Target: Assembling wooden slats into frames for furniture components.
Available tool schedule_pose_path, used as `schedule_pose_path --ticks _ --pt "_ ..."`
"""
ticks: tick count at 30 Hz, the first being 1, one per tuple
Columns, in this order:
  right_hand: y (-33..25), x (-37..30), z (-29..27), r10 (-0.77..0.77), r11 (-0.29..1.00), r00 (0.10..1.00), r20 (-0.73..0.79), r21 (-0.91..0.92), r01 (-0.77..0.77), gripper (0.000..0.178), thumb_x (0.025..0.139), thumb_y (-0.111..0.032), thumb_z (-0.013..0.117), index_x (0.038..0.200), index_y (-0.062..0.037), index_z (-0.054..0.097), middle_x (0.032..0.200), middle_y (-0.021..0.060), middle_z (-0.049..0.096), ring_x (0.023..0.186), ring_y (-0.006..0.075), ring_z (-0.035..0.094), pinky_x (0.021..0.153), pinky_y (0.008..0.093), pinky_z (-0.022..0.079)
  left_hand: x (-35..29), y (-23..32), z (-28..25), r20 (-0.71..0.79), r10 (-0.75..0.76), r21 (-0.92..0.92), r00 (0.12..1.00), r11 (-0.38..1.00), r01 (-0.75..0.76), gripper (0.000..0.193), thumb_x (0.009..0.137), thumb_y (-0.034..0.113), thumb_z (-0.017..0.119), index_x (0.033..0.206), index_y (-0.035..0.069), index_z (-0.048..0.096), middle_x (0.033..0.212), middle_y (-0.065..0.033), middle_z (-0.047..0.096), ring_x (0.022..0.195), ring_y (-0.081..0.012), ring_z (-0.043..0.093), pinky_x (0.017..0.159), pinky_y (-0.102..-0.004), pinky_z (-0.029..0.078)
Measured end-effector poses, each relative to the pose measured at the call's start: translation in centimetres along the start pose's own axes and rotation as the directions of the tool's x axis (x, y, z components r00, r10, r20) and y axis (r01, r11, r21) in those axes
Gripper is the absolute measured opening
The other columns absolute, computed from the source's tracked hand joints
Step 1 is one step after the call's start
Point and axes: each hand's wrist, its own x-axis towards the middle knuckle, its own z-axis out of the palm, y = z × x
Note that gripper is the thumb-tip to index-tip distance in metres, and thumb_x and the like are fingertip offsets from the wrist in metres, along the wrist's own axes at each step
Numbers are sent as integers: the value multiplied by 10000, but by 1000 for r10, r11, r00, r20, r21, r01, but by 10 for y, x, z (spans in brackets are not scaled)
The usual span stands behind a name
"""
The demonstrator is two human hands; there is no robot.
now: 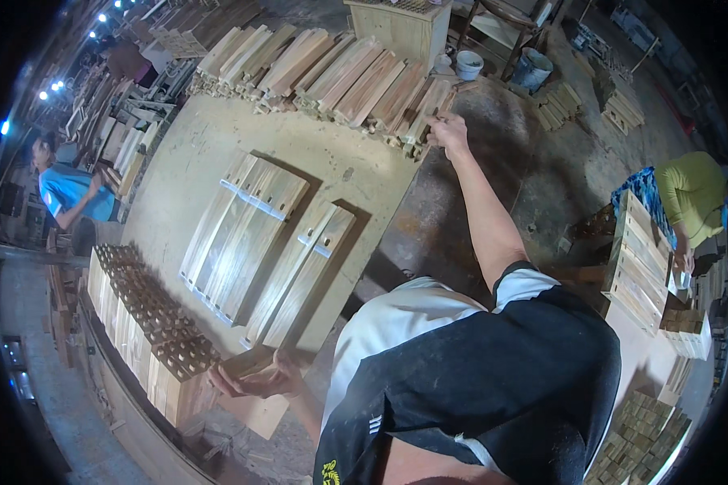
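Holding wood piece [247, 360], left grip [259, 380], right grip [446, 132] unclear, bare tabletop [372, 184] along edge

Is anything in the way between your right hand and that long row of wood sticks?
Nothing visible is: the right hand is at the right end of the row of wooden slats, though its fingertips' exact contact is hard to see.

on the table [332, 162], the wide board set [234, 242] lies left of the narrow board set [311, 279]. behind both, a row of slats [332, 77] lines the far edge; stacked pieces [150, 315] stand nearer, leftward.
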Motion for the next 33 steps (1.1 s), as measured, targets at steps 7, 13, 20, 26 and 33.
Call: schedule_pose_path --ticks 7,13,20,26,33 --pt "13 47 -11 76 972 953 292 192 -136 146 823 -85 736 892 13 652 723 81 652 503 159 590 463 290 481 -8 72 25 159 -98 -111 982 987 117 781 831 491 736 1372 -2 465 1423 -234 397 1369 -391 357 1103 -583 297" --pt "32 66 -30 -173 745 896 409 650 -153 133 869 -80 704 984 -51 645 828 50 676 635 137 629 559 284 507 -13 103 43 286 -117 -106 951 983 153 763 836 440 738 1384 -10 457 1373 -240 449 1335 -408 402 1089 -591 315" --pt "23 47 -65 -276 708 859 431 696 -121 232 850 -30 698 1075 -40 648 1014 58 683 945 172 650 841 318 517 0 133 59 323 -118 -125 939 978 166 678 803 369 775 1329 26 518 1351 -244 487 1261 -406 482 1051 -519 378" --pt "20 14 -81 -353 899 800 486 413 145 418 834 -22 696 1234 28 586 1162 70 654 1078 174 601 977 322 438 -5 132 71 419 -138 -167 897 960 226 593 771 177 784 1290 9 552 1350 -259 484 1252 -383 489 985 -470 437" --pt "-17 -122 33 -338 941 246 908 317 122 344 790 -7 768 1113 16 651 1067 83 684 956 141 658 840 294 550 41 103 124 680 -358 -439 640 500 746 682 811 331 739 1372 25 499 1287 -177 554 1235 -290 523 1048 -458 416"
